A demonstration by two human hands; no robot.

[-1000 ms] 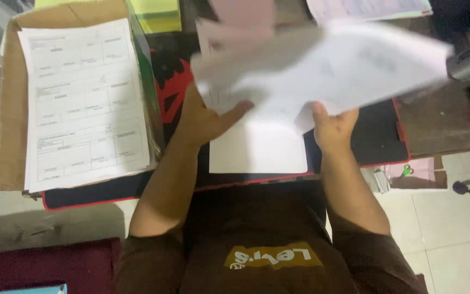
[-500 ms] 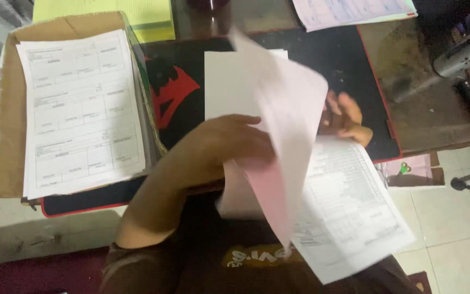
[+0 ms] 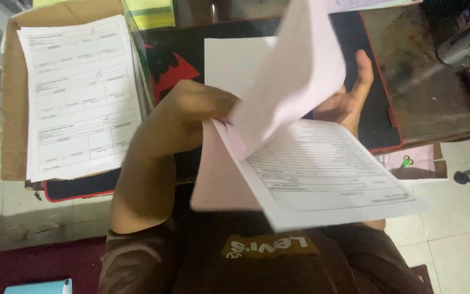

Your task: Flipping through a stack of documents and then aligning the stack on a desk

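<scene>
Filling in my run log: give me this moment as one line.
left hand: grips pink sheets, lifted | right hand: open, under printed form | blank white sheet flat on black mat

The person wears a dark brown T-shirt with short sleeves. Each sleeve ends above the elbow, so both forearms are bare down to the hands. On the chest of the shirt there is a mustard-yellow patch with pale lettering, seen upside down from the head camera. The left hand (image 3: 199, 106) and the right hand (image 3: 349, 100) are bare, with no glove, ring or watch to be seen.
</scene>
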